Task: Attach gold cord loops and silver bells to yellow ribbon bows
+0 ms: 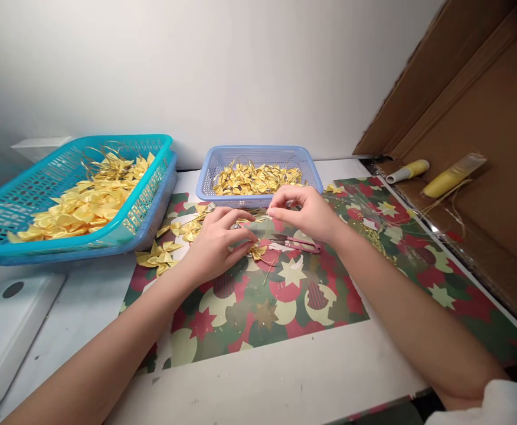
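My left hand (pixel 219 243) is closed with its fingertips on a small yellow ribbon bow (pixel 257 252), held low over the patterned sheet. My right hand (pixel 305 211) pinches a thin gold cord (pixel 267 227) that runs down toward this bow. Just below the right hand lies a pair of thread snips (pixel 296 242) with a pinkish handle, blades pointing left. More yellow bows (pixel 159 255) lie loose to the left of my left hand, partly hidden by it, and gold cords lie behind its fingers.
A blue basket (pixel 203 177) of corded bows stands behind my hands. At left a teal basket (pixel 152 203) of bows sits in another blue one. A white device (pixel 15 330) lies front left; yellow-wound tubes (pixel 453 175) lie by the cardboard (pixel 466 100) at right.
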A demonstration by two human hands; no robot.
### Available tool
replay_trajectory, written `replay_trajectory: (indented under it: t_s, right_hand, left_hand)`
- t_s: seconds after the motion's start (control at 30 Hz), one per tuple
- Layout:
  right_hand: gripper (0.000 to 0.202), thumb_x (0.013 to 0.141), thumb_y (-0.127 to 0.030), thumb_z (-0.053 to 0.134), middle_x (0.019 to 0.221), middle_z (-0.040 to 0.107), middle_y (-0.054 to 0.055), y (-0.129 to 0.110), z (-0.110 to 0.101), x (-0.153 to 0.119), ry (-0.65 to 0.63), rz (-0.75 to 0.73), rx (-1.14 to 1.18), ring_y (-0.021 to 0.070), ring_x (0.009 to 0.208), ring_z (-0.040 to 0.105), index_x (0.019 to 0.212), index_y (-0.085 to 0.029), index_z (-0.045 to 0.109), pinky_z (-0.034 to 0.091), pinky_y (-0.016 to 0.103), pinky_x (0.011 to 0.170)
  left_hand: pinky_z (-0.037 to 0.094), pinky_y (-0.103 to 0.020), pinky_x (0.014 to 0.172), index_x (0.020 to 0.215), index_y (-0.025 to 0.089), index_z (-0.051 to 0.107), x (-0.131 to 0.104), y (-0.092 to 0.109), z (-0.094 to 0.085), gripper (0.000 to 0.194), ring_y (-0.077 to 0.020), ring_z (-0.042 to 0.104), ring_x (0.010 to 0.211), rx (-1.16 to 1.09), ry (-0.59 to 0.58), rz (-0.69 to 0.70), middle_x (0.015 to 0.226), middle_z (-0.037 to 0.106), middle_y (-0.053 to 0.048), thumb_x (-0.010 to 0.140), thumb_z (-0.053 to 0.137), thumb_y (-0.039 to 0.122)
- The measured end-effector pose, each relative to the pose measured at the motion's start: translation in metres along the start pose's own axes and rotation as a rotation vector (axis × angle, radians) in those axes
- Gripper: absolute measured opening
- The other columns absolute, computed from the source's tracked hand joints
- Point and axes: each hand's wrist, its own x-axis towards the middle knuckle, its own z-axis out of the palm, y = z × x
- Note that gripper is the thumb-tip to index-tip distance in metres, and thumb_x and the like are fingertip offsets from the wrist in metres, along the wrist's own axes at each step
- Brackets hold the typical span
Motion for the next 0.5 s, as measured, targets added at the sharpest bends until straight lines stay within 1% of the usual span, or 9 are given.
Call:
replay_trajectory:
  t_s: [0.17, 0.27, 0.33, 0.4, 0.5]
  right_hand:
    - [0.015, 0.075, -0.029, 0.066, 0.073, 0.062, 0.001, 0.001, -0.006, 0.001, 0.020, 0.022, 0.016, 0.0133, 0.070, 0.053, 0.067, -0.018, 0.063, 0.041, 0.028, 0.064]
    - [0.014, 0.074, -0.029, 0.067, 0.072, 0.062, 0.001, 0.002, -0.010, 0.002, 0.046, 0.026, 0.007, 0.0134, 0.070, 0.054, 0.066, -0.018, 0.063, 0.040, 0.028, 0.064]
    - [0.015, 0.074, -0.029, 0.067, 0.072, 0.062, 0.001, 0.003, -0.012, 0.003, 0.057, 0.028, 0.004, 0.0136, 0.070, 0.053, 0.066, -0.018, 0.063, 0.040, 0.028, 0.063]
    - [0.015, 0.074, -0.030, 0.067, 0.072, 0.062, 0.001, 0.004, -0.013, 0.004, 0.067, 0.032, 0.010, 0.0135, 0.070, 0.053, 0.066, -0.017, 0.063, 0.040, 0.028, 0.063]
    - [0.015, 0.074, -0.030, 0.067, 0.070, 0.062, 0.001, 0.005, -0.014, 0.004, 0.070, 0.031, 0.022, 0.0130, 0.068, 0.053, 0.066, -0.017, 0.063, 0.041, 0.028, 0.063]
  left_hand:
    - [0.040, -0.044, 0.090, 0.086, 0.027, 0.073, -0.002, 0.000, 0.000, 0.015, -0.0266, 0.051, 0.104, 0.165, 0.045, 0.139, 0.116, 0.066, -0.006, 0.087, 0.058, 0.023]
    - [0.040, -0.043, 0.088, 0.087, 0.029, 0.074, -0.003, 0.000, 0.000, 0.017, -0.0269, 0.052, 0.106, 0.238, 0.033, 0.218, 0.116, 0.067, -0.004, 0.086, 0.058, 0.022]
    - [0.040, -0.043, 0.088, 0.089, 0.030, 0.074, -0.004, 0.000, -0.001, 0.019, -0.0268, 0.053, 0.107, 0.249, 0.012, 0.247, 0.118, 0.068, -0.003, 0.085, 0.058, 0.020]
    - [0.039, -0.044, 0.090, 0.090, 0.030, 0.074, -0.004, 0.000, -0.002, 0.020, -0.0272, 0.053, 0.108, 0.218, -0.010, 0.239, 0.121, 0.067, -0.002, 0.082, 0.059, 0.020]
    - [0.039, -0.046, 0.093, 0.088, 0.028, 0.074, -0.003, 0.001, -0.006, 0.017, -0.0272, 0.054, 0.105, 0.093, 0.020, 0.124, 0.119, 0.068, -0.003, 0.080, 0.061, 0.023]
